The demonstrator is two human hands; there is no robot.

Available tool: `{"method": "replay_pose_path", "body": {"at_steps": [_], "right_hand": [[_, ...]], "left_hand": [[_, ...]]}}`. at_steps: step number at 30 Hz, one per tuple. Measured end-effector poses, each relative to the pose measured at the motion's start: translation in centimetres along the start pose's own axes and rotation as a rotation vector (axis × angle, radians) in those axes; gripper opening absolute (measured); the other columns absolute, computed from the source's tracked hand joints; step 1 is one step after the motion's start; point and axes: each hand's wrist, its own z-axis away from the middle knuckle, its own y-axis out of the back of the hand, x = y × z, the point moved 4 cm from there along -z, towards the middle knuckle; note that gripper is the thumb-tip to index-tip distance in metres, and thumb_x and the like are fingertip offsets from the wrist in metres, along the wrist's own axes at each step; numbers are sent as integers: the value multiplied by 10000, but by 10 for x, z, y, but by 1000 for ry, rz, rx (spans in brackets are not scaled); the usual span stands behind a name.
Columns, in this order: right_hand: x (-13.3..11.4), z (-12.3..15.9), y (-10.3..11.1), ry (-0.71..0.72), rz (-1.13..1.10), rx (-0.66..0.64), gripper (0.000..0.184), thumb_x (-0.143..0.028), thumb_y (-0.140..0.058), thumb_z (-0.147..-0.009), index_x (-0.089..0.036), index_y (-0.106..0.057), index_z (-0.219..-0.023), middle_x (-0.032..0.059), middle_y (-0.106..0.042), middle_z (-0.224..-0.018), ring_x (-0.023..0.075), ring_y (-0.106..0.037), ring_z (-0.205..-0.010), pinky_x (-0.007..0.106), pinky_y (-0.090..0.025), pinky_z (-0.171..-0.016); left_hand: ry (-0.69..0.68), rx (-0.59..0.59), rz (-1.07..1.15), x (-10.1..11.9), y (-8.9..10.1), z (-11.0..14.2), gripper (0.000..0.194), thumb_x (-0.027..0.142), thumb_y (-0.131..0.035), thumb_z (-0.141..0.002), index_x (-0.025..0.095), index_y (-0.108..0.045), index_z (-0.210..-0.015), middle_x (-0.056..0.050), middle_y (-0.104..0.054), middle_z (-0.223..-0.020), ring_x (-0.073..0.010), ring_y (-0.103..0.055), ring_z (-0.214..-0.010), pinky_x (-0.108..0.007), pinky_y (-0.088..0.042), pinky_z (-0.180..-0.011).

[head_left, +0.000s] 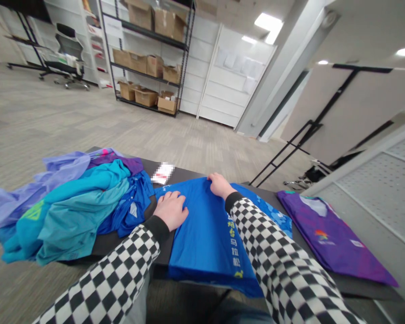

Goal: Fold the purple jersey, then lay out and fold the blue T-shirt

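A blue shirt [202, 234] with yellow and white lettering lies spread over the dark table in front of me, its near end hanging past the edge. My left hand [171, 210] rests palm down on its left side, fingers stretched out. At the shirt's far edge, my right hand [219, 185] has its fingers closed on the cloth; the fingertips are partly hidden. A lighter blue patterned part [273, 211] shows to the right of my right forearm. Left of my left hand is a loose heap of clothes, with a teal garment [77, 207] and a crumpled dark blue garment [133, 204].
A folded purple shirt [334, 238] lies on the table's right end, beside a grey perforated panel [384, 180]. A small white card [162, 173] is near the far edge. Beyond stand a shelf with cardboard boxes [146, 65], an office chair [67, 56] and a black metal stand [310, 130].
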Motion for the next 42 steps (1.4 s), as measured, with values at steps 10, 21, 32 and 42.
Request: {"method": "replay_pose_path", "body": {"at_steps": [10,21,32,42], "right_hand": [[11,143,20,119,-118,170,560,-97,-566,-986,-275,-729,-1492,74,-723,-1535,274,-626,-1431,437,-459,-1256],[254,276,56,-853,130,58,385,-283,-463,-1151,-90,-778,-1259,264,-791,-1269,334,-764,-1222,360,-548,-1027],[248,280,25,-797,188,130,381,-341,-426,-1200,-141,-712,-1353,222,-734,-1321,313,-749,-1224,389,-527,-1087],[224,291,-2,-710,68,219,543,-276,-426,-1113,-251,-665,-1600,123,-558,-1741,309,-512,-1599,528,-468,-1285]], "left_hand": [[-122,-41,-57,-2,-19,15,575,404,-529,-1088,190,-678,-1600,-156,-532,-1764,-368,-443,-1674,-558,-337,-1393],[-485,18,146,45,-38,44,464,435,-538,-1110,257,-785,-1460,-99,-649,-1668,-357,-556,-1598,-614,-410,-1369],[-582,25,137,59,-51,58,369,340,-591,-1092,259,-828,-1364,-109,-743,-1536,-375,-665,-1456,-644,-517,-1269],[-559,-72,115,58,-52,59,446,345,-598,-1076,275,-780,-1477,-86,-676,-1637,-370,-585,-1553,-628,-467,-1319]]}}
